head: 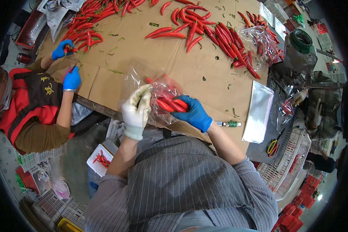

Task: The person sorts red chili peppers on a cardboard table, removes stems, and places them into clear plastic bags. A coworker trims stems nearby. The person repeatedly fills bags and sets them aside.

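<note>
My left hand (137,111), in a white knit glove, pinches the edge of a clear plastic bag (132,82). Inside the bag, some red chili peppers (168,84) show through the film. My right hand (195,113) wears a blue glove and grips a small bunch of red chilies (172,104) at the bag's lower right side. Whether these are wholly within the film I cannot tell. Beneath both hands lies a cardboard-covered table (104,84). Close to my right wrist is a tool with a green handle (232,124).
A co-worker's blue-gloved hands (72,79) hold chilies at the left, near a large chili heap (87,17). More loose chilies (191,26) lie ahead. To the right are a stack of clear bags (258,111), scissors (272,148), a plastic jug (300,55) and a white crate (290,165).
</note>
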A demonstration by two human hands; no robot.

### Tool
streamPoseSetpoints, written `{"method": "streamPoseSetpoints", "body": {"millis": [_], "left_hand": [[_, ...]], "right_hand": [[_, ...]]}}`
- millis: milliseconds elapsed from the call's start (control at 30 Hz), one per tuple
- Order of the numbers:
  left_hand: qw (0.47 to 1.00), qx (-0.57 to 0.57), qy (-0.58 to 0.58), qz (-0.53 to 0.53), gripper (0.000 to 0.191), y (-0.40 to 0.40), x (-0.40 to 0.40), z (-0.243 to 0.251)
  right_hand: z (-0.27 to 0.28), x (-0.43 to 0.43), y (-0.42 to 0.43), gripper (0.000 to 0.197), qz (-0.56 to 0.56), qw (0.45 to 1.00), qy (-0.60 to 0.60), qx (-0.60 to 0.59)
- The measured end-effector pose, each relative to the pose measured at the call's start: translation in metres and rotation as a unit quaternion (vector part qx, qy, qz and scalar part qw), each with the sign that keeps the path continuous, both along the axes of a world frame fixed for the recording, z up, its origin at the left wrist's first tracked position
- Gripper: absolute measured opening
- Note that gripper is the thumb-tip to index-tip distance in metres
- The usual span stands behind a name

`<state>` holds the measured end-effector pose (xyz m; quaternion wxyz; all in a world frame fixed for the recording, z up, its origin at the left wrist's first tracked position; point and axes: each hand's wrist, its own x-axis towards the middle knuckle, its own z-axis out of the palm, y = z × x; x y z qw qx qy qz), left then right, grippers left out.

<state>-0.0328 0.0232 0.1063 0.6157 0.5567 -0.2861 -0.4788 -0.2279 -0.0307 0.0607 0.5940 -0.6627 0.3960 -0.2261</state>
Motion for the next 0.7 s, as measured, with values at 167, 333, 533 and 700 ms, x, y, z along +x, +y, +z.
{"method": "streamPoseSetpoints", "body": {"millis": [167, 333, 533, 700], "left_hand": [[0.999, 0.025, -0.002, 0.025, 0.021, -0.009, -0.003, 0.001], [0.999, 0.023, 0.033, -0.001, 0.019, -0.009, -0.002, 0.012], [0.997, 0.021, 0.035, -0.064, 0.021, -0.005, -0.021, 0.006], [0.984, 0.069, 0.134, -0.1, 0.02, -0.003, -0.017, 0.006]], "right_hand": [[-0.011, -0.013, 0.015, 0.046, -0.073, 0.994, -0.066, 0.05], [-0.011, -0.019, 0.015, 0.047, -0.063, 0.988, -0.099, 0.1], [-0.011, -0.014, 0.016, 0.047, -0.055, 0.992, -0.097, 0.066], [-0.007, -0.01, 0.015, 0.048, -0.055, 0.992, -0.074, 0.084]]}}
